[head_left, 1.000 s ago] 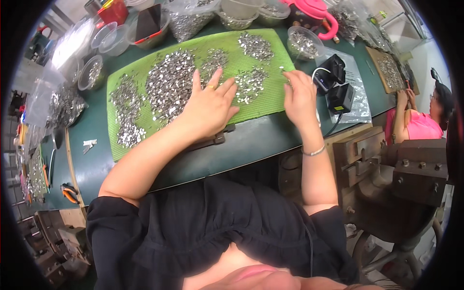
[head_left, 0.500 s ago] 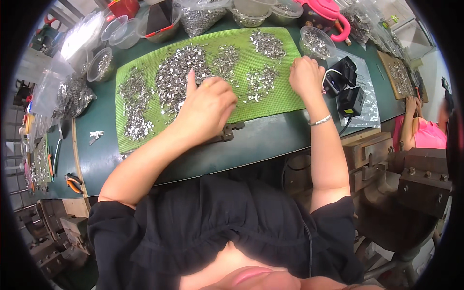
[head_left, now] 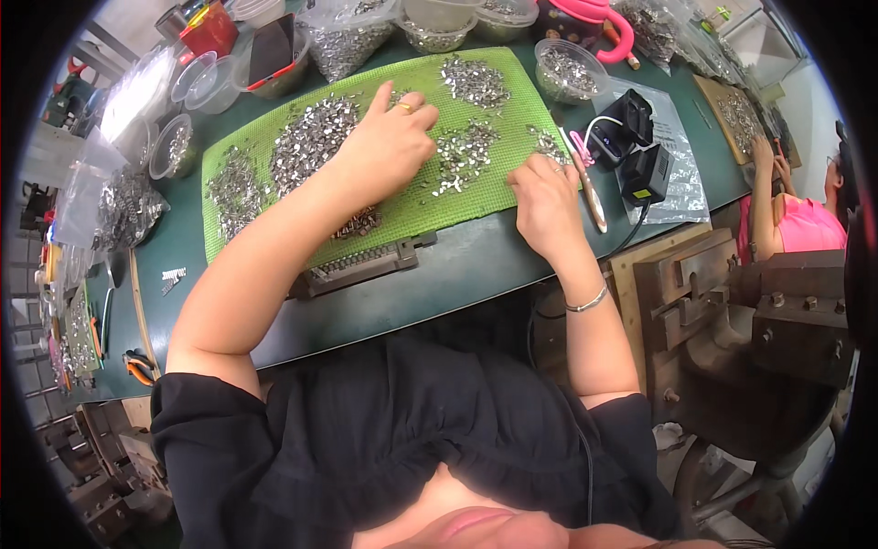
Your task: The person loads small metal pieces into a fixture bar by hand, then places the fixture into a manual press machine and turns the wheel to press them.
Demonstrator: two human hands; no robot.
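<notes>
Head view: left hand (head_left: pixel 389 137) flat on green mat (head_left: pixel 512 197), index finger extended, among small metal pieces (head_left: pixel 311 142), holding nothing visible. Right hand (head_left: pixel 544 197) curled at mat's right edge beside pieces; grip impossible to tell.

Bright, even light is falling from above, and the green mat (head_left: pixel 366 156) is showing vividly. Glare is washing out the clear plastic bags (head_left: pixel 137 91) at the bench's (head_left: pixel 439 274) far left corner. Soft shadows are lying under the hands. The fisheye lens is bending the bench edges, and a black ring is closing the frame's rim. The centre is staying sharp.
</notes>
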